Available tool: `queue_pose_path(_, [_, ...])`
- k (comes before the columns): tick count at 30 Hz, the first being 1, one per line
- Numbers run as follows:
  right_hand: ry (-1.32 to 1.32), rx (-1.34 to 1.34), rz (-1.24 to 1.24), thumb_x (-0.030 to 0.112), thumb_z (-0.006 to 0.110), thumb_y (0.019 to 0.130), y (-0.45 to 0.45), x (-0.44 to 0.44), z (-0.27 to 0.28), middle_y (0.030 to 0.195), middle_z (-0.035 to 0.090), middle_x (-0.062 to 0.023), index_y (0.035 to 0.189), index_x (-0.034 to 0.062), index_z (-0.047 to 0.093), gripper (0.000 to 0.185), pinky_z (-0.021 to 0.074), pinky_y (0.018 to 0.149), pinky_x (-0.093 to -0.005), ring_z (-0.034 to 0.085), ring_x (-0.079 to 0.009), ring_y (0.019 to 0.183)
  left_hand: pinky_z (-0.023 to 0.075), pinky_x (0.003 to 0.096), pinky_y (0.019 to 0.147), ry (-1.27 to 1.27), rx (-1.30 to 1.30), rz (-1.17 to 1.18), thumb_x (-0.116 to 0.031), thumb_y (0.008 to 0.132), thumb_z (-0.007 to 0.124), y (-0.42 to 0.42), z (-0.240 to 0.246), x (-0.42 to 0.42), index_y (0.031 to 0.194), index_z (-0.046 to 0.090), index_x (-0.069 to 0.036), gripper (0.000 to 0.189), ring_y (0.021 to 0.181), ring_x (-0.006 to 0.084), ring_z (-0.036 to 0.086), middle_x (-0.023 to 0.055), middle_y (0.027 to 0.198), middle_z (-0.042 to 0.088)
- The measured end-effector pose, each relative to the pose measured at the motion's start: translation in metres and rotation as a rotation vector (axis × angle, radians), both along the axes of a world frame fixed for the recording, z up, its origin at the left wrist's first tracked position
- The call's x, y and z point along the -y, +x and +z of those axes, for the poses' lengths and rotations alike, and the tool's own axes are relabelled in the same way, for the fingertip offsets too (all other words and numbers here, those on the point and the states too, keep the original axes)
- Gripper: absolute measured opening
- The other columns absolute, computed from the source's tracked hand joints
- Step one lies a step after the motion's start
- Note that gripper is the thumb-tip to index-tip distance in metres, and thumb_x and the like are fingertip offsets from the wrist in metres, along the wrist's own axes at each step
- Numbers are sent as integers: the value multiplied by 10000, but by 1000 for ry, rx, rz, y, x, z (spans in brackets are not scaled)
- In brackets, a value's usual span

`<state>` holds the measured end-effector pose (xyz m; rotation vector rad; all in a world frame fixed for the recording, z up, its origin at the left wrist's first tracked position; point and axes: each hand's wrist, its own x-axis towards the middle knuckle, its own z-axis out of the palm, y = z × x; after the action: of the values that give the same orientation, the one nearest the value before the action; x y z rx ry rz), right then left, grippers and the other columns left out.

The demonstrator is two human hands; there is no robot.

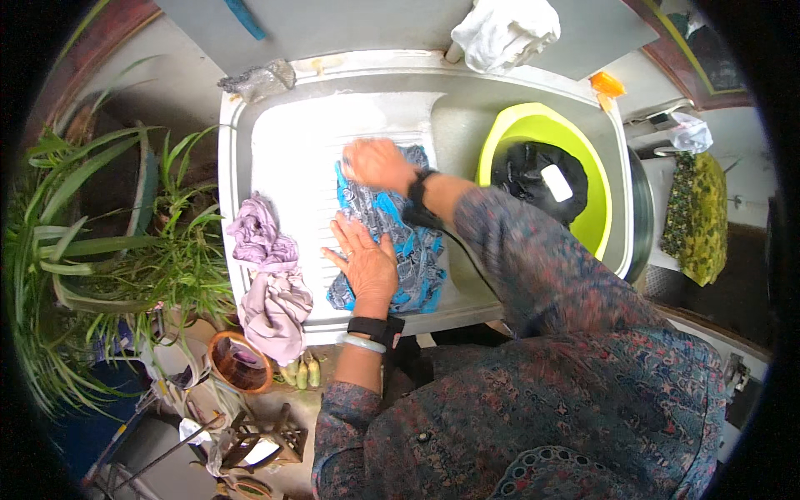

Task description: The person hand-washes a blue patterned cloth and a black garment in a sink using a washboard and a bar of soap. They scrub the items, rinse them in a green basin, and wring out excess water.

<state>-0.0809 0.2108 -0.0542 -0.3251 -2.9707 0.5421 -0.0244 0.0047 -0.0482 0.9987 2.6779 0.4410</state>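
Observation:
A blue and grey patterned garment (406,250) lies spread on the ribbed washboard (294,162) of a white laundry sink. My left hand (365,259) presses flat on the garment's left part, fingers apart, with the fingertips reaching the white ribs. Farther up, my right hand (379,165) rests curled on the far end of the cloth. It is blurred, and whether something is inside it cannot be made out. Each wrist wears a black band, and a pale bangle circles the left one.
A lime-green basin (590,219) stands in the sink's right side, holding dark cloth (519,169) and a white bar (556,183). Lilac cloth (256,231) and paler pink cloth (275,312) drape over the left rim. Leafy plants (94,244) crowd the left. An orange object (606,84) sits on the far-right corner.

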Motion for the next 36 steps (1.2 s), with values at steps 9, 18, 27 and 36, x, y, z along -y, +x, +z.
queue_pose_path(9, [66, -61, 289, 352, 656, 859, 76, 44, 30, 1188, 563, -246, 1031, 59, 650, 339, 565, 817, -497, 603, -407, 1081, -8, 715, 1150, -289, 11, -86, -341, 957, 550, -6, 5, 1, 1478, 350, 85, 702, 1541, 395, 36, 251, 1646, 114])
queue_pose_path(18, [-48, -161, -8, 327, 606, 908, -4, 5, -8, 977, 635, -195, 1028, 62, 622, 292, 547, 658, -493, 649, -372, 731, -9, 715, 1150, -29, 46, -15, -342, 956, 562, -8, 4, -1, 1466, 375, 70, 682, 1541, 384, 52, 242, 1651, 107])
queue_pose_path(27, [48, -135, 124, 362, 587, 913, 25, 0, -9, 805, 647, -180, 989, 25, 650, 351, 539, 544, -471, 657, -399, 639, -13, 729, 1137, 48, -15, -36, -333, 968, 543, -4, 1, -2, 1450, 407, 70, 643, 1537, 413, 21, 255, 1647, 111])
queue_pose_path(36, [-139, 267, 340, 435, 555, 935, 91, 37, 41, 1007, 671, -228, 1064, 63, 648, 405, 552, 737, -516, 686, -398, 869, 7, 721, 1144, -364, -87, -129, -289, 965, 522, -5, 4, -3, 1409, 447, 107, 600, 1537, 411, 44, 240, 1646, 139])
